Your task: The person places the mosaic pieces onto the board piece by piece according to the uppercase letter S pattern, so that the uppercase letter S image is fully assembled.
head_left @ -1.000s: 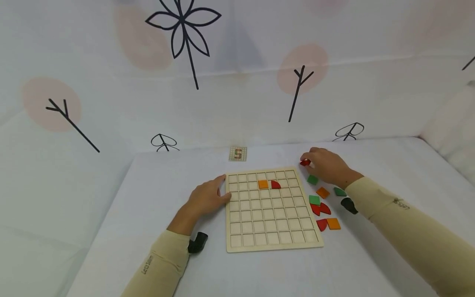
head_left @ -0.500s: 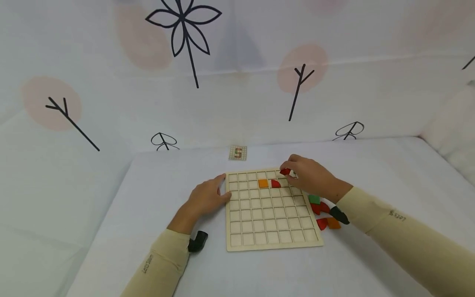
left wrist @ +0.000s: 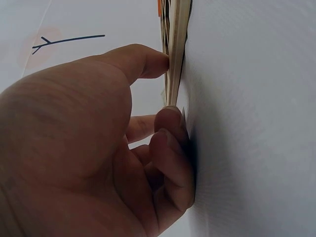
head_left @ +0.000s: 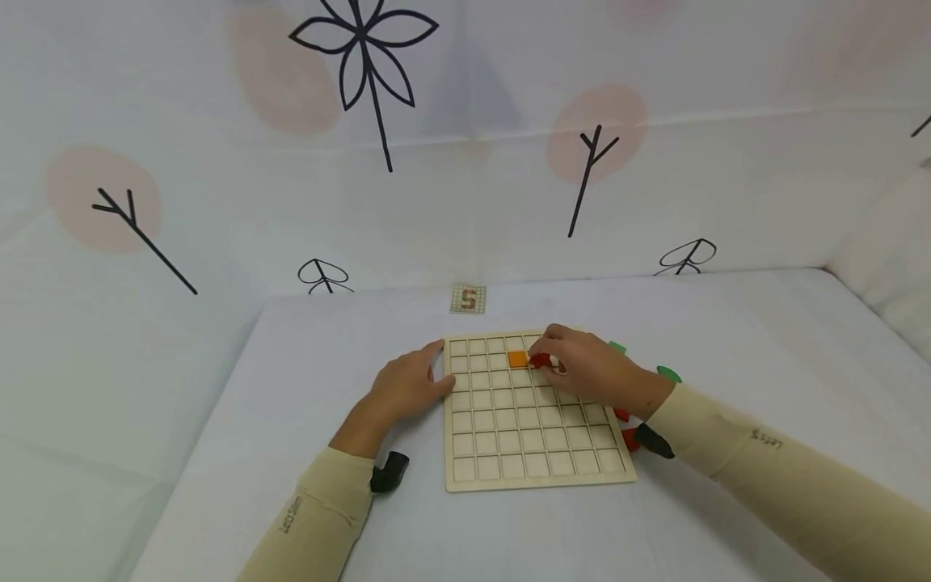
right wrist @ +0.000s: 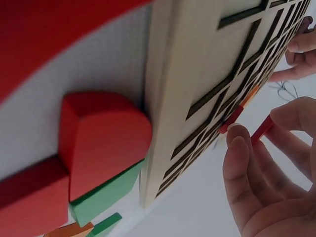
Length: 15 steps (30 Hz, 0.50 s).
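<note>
A light wooden grid board (head_left: 502,443) lies on the white cloth. My left hand (head_left: 407,384) holds its left edge, thumb at the rim and forefinger up at the far left corner; the left wrist view shows the other fingers curled against the edge. My right hand (head_left: 592,368) pinches a red tile (right wrist: 261,129) between thumb and fingers, close over the board's upper cells. A red tile (right wrist: 232,118) and an orange square tile (head_left: 517,359) lie in cells just beside those fingertips. The right hand hides part of the upper right cells.
Loose tiles lie right of the board, partly hidden by the right arm: a green tile (head_left: 669,374), a red quarter-round tile (right wrist: 106,143) and several others. A small card (head_left: 468,298) showing an S pattern lies beyond the far edge.
My right hand has carried the red tile from the loose pieces at the right, leftward over the board to the cells by the orange tile. The left hand has stayed at the board's edge.
</note>
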### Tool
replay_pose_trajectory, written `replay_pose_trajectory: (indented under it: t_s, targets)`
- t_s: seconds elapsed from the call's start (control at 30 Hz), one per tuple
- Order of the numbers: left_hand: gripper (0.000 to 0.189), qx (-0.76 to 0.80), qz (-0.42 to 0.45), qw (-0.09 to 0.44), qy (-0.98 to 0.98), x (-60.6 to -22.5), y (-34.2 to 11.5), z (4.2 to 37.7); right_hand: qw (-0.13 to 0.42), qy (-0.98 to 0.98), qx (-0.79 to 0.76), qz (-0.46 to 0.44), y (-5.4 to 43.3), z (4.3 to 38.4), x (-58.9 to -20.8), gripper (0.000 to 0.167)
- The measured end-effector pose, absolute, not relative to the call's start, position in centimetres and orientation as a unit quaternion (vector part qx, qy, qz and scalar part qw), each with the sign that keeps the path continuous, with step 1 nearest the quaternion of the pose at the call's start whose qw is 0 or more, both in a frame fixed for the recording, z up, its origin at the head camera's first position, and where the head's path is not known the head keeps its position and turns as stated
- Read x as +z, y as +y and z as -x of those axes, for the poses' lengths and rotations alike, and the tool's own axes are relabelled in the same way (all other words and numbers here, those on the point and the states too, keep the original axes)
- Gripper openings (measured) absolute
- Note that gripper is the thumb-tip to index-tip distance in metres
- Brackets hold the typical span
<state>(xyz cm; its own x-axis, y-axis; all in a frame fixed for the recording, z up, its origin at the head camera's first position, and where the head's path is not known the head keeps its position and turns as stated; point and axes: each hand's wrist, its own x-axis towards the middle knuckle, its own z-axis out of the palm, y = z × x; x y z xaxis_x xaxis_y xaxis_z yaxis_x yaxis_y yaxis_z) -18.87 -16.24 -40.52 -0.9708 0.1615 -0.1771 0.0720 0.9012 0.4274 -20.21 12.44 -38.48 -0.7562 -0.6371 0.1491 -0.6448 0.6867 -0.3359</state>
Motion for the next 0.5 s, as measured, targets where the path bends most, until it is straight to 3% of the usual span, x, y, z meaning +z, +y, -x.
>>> replay_pose_trajectory:
  t_s: [0.5]
  targets:
    - [0.069, 0.214, -0.062, 0.107, 0.969, -40.8, -16.3, 19.1, 0.008, -0.912, 0.195, -0.361, 11.2, 20.7, -38.6, 0.023]
